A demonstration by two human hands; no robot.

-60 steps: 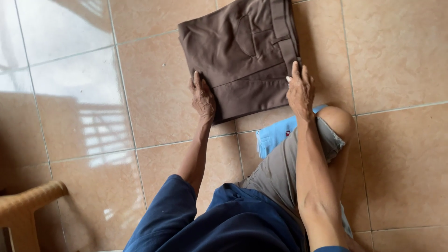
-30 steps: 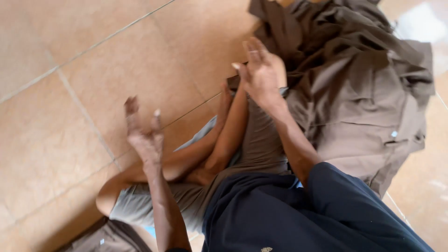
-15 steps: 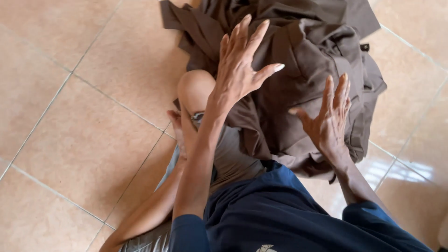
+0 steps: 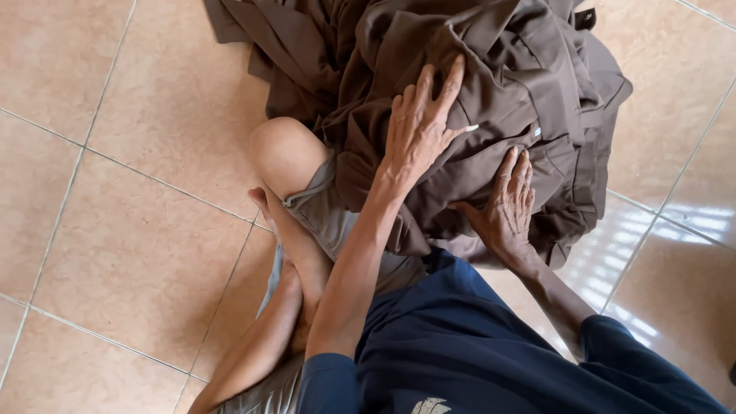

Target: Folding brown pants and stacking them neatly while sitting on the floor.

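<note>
While the person sits cross-legged on the glossy tan tiled floor (image 4: 130, 230), both hands are down on a big rumpled heap of brown cotton garments (image 4: 491, 69) filling the upper middle of the frame, spilling over the bent knee (image 4: 287, 153). Left hand (image 4: 420, 126) lies flat on top of the heap, fingers (image 4: 452, 80) spread apart and stretched out, pressing rather than gripping. Right hand (image 4: 506, 203), lower right of it, rests on the near edge of the cloth with fingers (image 4: 521, 165) close together and mostly straight, not pinching anything as far as I can see.

Looks to me like the picking-out stage: hands feeling over the heap to find one piece. A small white button (image 4: 537, 132) and a flap sit just above the right hand, so that's probably a shirt. Next move would need the fingers to actually close on a single layer, since everything's tangled and lifting one bit could drag the rest along.
</note>
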